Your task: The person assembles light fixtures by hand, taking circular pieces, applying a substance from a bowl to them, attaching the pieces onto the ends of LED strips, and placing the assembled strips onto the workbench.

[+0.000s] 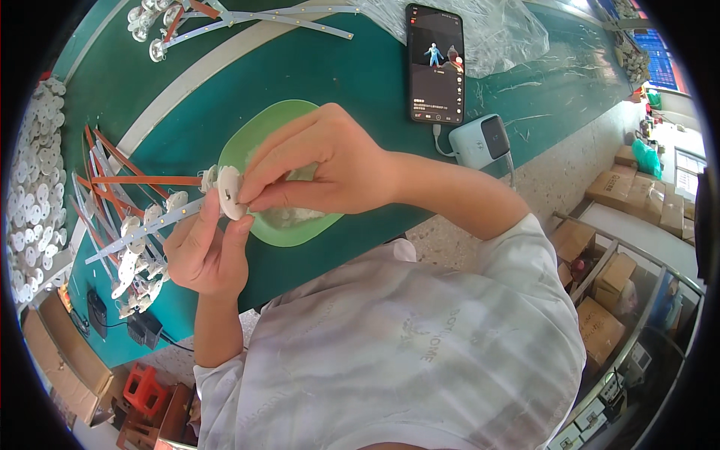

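Observation:
My left hand (208,251) pinches a white round cap (228,193) between thumb and fingers. The cap stands on edge, with a small dark slot in its face. A white LED strip (144,229) runs left from beside it, past my left fingers. My right hand (324,166) reaches in from the right, its thumb and fingertips pressed together against the cap's face; whatever they pinch is hidden. Under my right hand sits a light green bowl (279,238) with small whitish pieces in it, partly covered by the hand.
LED strips with white caps and orange-brown backs (127,195) pile up at the left. Many white discs (37,202) fill the far left. More strips (262,16), a phone (436,67), a cabled power bank (480,142) and clear plastic sheeting (502,34) lie farther back.

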